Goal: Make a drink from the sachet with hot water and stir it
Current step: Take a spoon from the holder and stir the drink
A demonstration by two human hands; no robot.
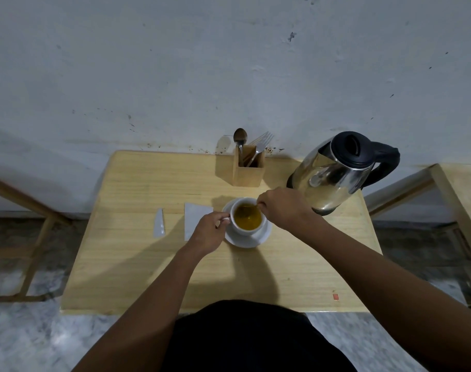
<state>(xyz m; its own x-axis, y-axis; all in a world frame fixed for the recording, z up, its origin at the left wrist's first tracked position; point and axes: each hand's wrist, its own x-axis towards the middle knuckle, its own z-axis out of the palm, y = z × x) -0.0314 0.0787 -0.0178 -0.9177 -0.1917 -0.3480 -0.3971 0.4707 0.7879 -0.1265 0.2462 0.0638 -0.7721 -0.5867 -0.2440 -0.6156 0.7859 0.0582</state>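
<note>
Left hand (pixel 209 232) hiding handle of cup (pixel 246 231), spoon (pixel 252 209) blurred in drink (pixel 247 220), side table (pixel 462 194) cut off right

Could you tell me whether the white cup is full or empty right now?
Filled: amber liquid sits near the rim of the cup, upright on its saucer.

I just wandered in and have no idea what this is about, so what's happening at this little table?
A person appears to be stirring a drink. The right hand pinches a spoon that dips into the yellow-brown liquid in a white cup, which stands on a saucer. The left hand holds the cup's handle. The torn sachet and its torn-off strip lie left of the cup, and the steel kettle stands to the right.
</note>
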